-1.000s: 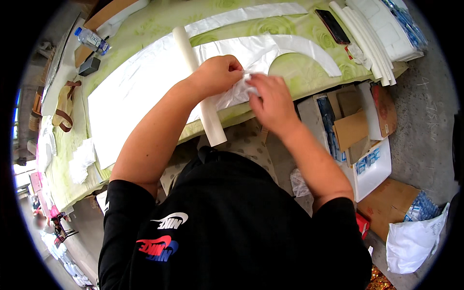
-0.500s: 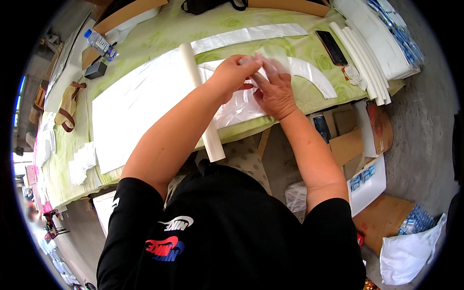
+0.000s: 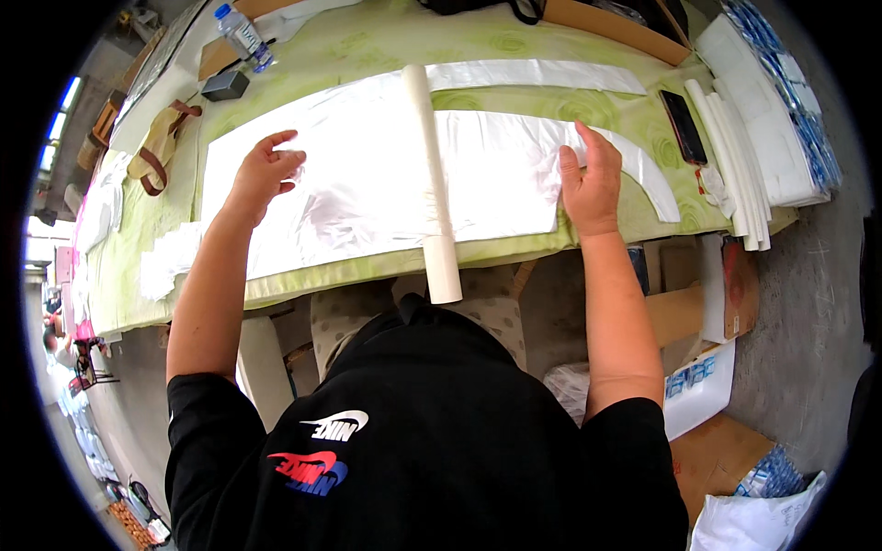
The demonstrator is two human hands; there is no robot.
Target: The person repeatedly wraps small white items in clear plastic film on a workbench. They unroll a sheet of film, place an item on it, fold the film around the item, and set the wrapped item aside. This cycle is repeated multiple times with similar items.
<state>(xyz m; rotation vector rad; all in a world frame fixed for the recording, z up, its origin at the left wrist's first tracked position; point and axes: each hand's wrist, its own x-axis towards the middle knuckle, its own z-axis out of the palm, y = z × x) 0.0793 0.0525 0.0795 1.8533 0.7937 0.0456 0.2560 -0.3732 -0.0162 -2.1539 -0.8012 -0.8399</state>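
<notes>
A stack of shiny white plastic sheet [image 3: 322, 174] lies spread over the table, with curved white strips at its far and right sides. Across its middle rests a pale cream tube [image 3: 429, 165], its near end jutting past the table edge. My left hand [image 3: 264, 174] is over the left part of the sheet, fingers loosely bent and apart, holding nothing visible. By the sheet's right edge is my right hand [image 3: 593, 179], thumb and fingers apart and nothing seen in it. Whether it touches the sheet, I cannot tell.
A green patterned cloth [image 3: 514, 37] covers the table. A water bottle [image 3: 244, 39] and a dark grey box [image 3: 225, 85] are at the far left. On the right lie a phone [image 3: 682, 127], several white rolls [image 3: 735, 165] and stacked white packs [image 3: 767, 110].
My hands were together over crumpled clear film right of the tube; now they are wide apart, and the film no longer shows between them. The view has shifted.
</notes>
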